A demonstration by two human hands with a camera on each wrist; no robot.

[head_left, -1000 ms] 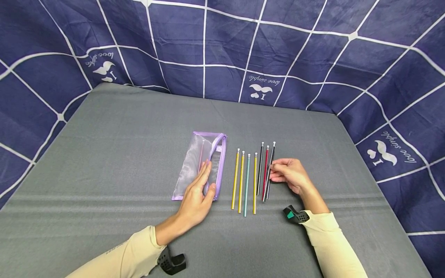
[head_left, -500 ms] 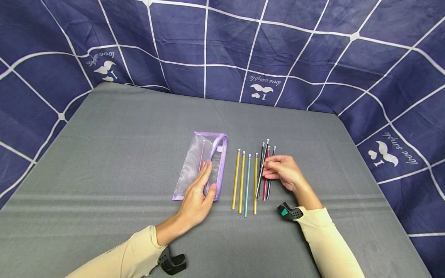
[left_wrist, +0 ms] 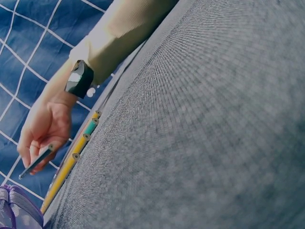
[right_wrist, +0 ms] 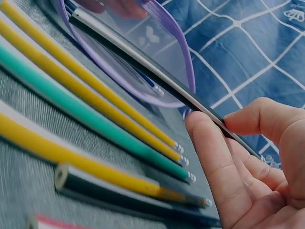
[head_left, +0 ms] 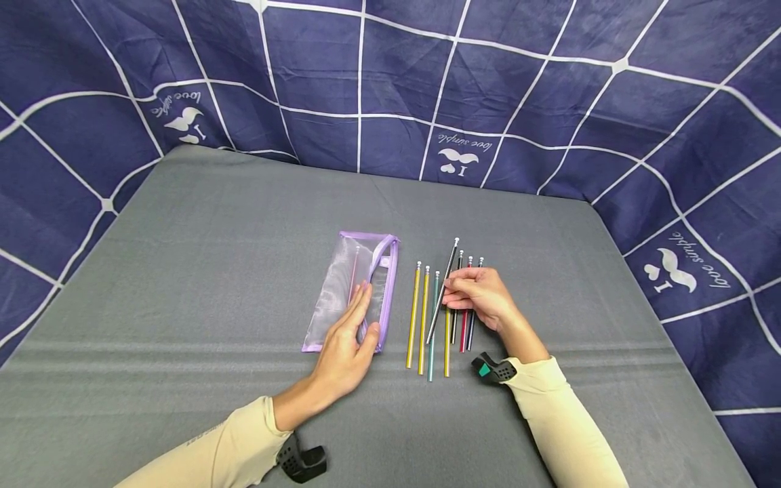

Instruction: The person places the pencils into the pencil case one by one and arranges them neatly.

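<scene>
My right hand (head_left: 482,296) pinches a black pencil (head_left: 435,317) between thumb and fingers. The pencil is raised and slanted above the teal pencil (head_left: 431,362), its silver-capped end pointing away from me. My left hand (head_left: 343,354) rests with straight fingers on a see-through mesh pencil case (head_left: 326,305) with purple edging. In the right wrist view, the case's mouth (right_wrist: 189,71) gapes and a dark blue pencil (right_wrist: 147,79) shows inside. Yellow pencils (head_left: 413,318) lie between the case and my right hand. A black pencil (head_left: 453,331) and a red pencil (head_left: 464,332) lie partly under that hand.
Another dark pencil (head_left: 471,332) ends the row on the right. Grey cloth (head_left: 201,285) covers the table. A navy curtain with white lines (head_left: 396,74) rises behind and at both sides. A black wrist device (head_left: 493,369) is on each arm.
My right hand has lifted the black pencil from the right end of the row and carried it left over the other pencils. The left hand and the case stay put.
</scene>
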